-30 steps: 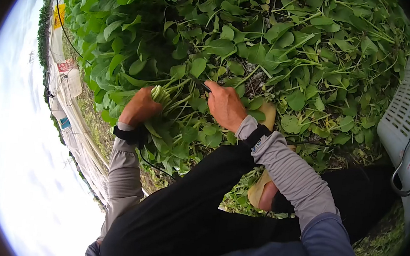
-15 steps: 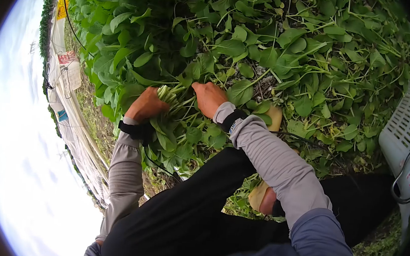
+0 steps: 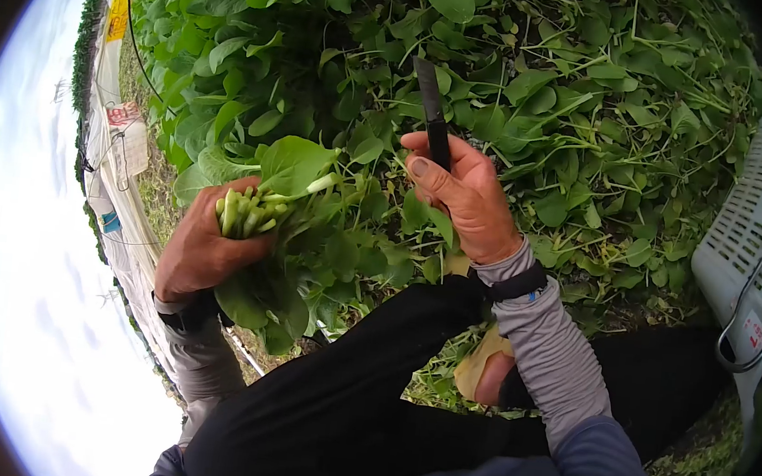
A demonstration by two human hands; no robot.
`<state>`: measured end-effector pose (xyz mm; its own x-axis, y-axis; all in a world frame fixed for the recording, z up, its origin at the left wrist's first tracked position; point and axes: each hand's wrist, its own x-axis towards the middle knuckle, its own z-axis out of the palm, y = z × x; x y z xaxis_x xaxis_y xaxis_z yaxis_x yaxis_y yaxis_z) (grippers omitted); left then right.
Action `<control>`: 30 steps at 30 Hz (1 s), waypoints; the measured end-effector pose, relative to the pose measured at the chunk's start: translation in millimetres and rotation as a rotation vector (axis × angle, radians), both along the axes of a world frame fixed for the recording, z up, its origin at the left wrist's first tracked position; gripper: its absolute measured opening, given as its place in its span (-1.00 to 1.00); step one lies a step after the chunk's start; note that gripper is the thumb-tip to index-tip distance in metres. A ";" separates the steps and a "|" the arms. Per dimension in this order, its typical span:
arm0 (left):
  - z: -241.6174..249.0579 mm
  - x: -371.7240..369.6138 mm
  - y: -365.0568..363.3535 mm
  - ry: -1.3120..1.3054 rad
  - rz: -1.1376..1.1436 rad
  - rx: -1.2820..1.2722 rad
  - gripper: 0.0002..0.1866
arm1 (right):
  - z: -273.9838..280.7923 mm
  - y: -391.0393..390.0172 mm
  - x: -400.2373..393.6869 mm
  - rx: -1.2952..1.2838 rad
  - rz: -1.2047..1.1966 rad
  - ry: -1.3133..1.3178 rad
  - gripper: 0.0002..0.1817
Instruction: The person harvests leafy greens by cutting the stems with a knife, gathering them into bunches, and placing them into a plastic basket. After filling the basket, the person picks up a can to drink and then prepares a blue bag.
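Observation:
My left hand (image 3: 201,244) is closed around a bunch of leafy greens (image 3: 250,213), its pale cut stems poking up past the thumb and its leaves hanging below. One broad leaf with a whitish stalk (image 3: 300,175) leans across the top of the bunch. My right hand (image 3: 469,201) grips a small knife (image 3: 429,96) by its black handle. The dark blade points up and away, apart from the bunch. Low plants and loose leaves lie beneath both hands.
Dense standing greens (image 3: 225,49) grow at the upper left. Cut leaves and stems (image 3: 591,148) litter the ground to the right. A pale slotted plastic crate (image 3: 746,213) with a metal handle stands at the far right. My bent knee (image 3: 429,307) is close below the hands.
Both hands have risen from the plants and moved apart, the left toward the lower left, the right to the right. The knife has come into sight, and the bunch is lifted with stems facing me.

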<state>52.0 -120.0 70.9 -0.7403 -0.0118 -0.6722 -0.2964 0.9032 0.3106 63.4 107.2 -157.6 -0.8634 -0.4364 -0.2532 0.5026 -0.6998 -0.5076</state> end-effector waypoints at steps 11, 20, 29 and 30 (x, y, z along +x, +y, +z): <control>-35.2 -0.2 30.6 0.042 -0.188 -0.188 -0.36 | 26.1 3.2 -41.2 0.936 -0.349 0.494 -0.80; -34.4 -19.4 13.5 -0.050 -0.040 0.251 -0.42 | -13.4 19.7 -22.0 0.512 -0.119 0.493 -0.39; -36.5 -20.6 8.2 -0.183 0.164 0.362 -0.41 | -54.3 2.3 -22.9 0.589 0.150 0.397 -0.60; -37.1 -20.7 6.6 -0.186 0.193 0.372 -0.41 | -49.2 9.7 -24.3 0.498 0.072 0.295 -0.57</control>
<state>31.3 -113.5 33.8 -0.6144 0.1294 -0.7783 -0.5299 0.6631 0.5286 39.2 116.9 -206.7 -0.9012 -0.3862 -0.1967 0.3276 -0.3099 -0.8925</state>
